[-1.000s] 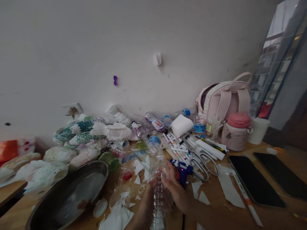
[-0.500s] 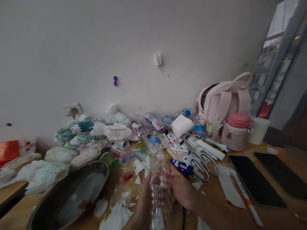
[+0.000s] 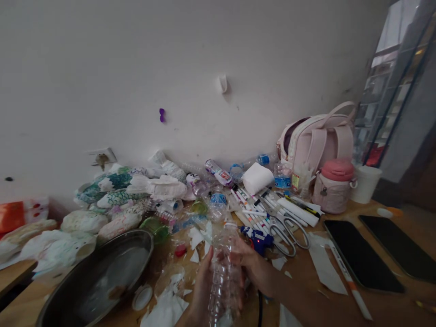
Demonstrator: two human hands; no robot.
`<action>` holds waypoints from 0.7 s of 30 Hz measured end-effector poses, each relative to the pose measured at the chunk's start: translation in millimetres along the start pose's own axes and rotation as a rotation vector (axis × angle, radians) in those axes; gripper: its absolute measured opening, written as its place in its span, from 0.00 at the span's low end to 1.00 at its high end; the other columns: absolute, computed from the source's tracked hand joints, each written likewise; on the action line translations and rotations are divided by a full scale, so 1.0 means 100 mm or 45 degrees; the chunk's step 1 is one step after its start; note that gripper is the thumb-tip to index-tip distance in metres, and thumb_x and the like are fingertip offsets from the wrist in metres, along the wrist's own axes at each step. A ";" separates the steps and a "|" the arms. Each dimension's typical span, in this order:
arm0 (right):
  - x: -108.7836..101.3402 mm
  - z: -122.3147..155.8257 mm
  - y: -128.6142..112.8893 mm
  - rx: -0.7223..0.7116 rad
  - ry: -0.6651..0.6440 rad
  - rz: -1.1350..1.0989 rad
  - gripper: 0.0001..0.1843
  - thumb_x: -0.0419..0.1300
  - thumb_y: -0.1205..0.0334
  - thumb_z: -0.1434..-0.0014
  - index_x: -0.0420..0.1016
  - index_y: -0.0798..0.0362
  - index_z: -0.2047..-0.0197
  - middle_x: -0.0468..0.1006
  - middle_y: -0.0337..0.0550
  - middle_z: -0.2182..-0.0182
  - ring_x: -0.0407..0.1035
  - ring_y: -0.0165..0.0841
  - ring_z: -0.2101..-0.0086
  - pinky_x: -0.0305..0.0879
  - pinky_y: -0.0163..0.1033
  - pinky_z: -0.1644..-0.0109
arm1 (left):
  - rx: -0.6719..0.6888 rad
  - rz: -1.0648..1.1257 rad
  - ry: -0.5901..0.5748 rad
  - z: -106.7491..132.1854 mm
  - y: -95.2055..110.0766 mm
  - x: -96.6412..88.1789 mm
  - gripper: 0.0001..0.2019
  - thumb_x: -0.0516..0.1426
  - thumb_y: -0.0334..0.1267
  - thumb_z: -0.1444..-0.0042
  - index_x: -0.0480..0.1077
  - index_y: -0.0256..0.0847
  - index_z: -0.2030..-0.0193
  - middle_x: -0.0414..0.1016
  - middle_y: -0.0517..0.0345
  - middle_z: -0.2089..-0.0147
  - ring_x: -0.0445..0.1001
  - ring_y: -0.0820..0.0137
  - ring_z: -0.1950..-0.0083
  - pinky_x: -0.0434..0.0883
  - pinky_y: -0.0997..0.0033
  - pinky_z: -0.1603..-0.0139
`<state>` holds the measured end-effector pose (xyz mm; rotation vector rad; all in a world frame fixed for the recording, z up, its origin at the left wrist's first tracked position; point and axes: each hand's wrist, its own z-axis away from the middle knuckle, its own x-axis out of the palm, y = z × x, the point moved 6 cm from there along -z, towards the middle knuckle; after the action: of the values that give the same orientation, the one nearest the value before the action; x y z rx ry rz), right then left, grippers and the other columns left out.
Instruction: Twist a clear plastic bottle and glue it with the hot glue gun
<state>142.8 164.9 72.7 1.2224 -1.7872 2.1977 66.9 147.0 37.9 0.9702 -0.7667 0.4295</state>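
a home craft corner: cluttered wooden table (image 3: 402, 304) against a plain white wall (image 3: 170, 68), white felt-tip markers (image 3: 250, 206) and steel scissors (image 3: 286, 229) at twelve o'clock, soft pink backpack (image 3: 316, 136) at two o'clock.

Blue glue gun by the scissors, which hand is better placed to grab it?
Probably the right. The right hand holds the clear bottle just beside the glue gun; the left hand grips the bottle's other side, with the bottle in between.
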 end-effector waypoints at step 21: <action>-0.18 0.06 -0.30 -0.685 0.158 -0.113 0.31 0.71 0.56 0.52 0.63 0.39 0.47 0.76 0.35 0.54 0.69 0.34 0.52 0.63 0.39 0.46 | 0.587 -0.097 0.356 0.01 0.35 -0.18 0.16 0.64 0.50 0.56 0.70 0.39 0.78 0.71 0.64 0.81 0.68 0.73 0.80 0.67 0.74 0.74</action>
<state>173.8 177.5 86.3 0.9926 -2.0319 1.5481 32.1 164.2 44.8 1.3292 -0.3794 0.6768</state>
